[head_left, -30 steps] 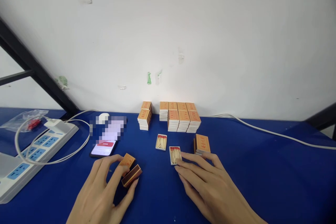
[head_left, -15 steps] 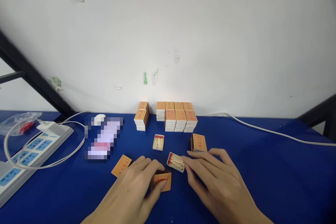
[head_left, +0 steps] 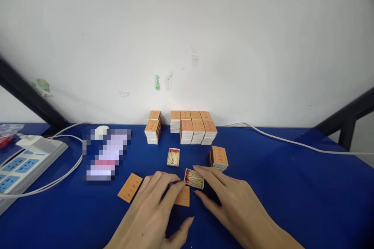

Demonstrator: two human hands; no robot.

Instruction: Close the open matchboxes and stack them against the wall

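Note:
A matchbox tray (head_left: 194, 179) full of red-tipped matches lies on the blue table in front of me. My right hand (head_left: 230, 198) holds it between the fingers on its far edge and the thumb at its near edge. My left hand (head_left: 157, 206) has its thumb spread wide, and its index fingertip is at the tray's left end. Under those left fingers lies an orange matchbox sleeve (head_left: 183, 197), partly hidden. Another orange sleeve (head_left: 130, 188) rests flat to the left. Farther back sits a second filled tray (head_left: 173, 157).
Stacked matchboxes (head_left: 198, 128) stand by the wall, with a smaller stack (head_left: 153, 128) to their left. More matchboxes (head_left: 219, 157) are piled beyond my right hand. On the left are a blurred-out phone (head_left: 112, 151), a power strip (head_left: 32, 163) and white cables.
My left thumb has come off the orange sleeve, which now lies flat on the table. My right fingers have shifted left around the filled tray. The view has turned slightly right.

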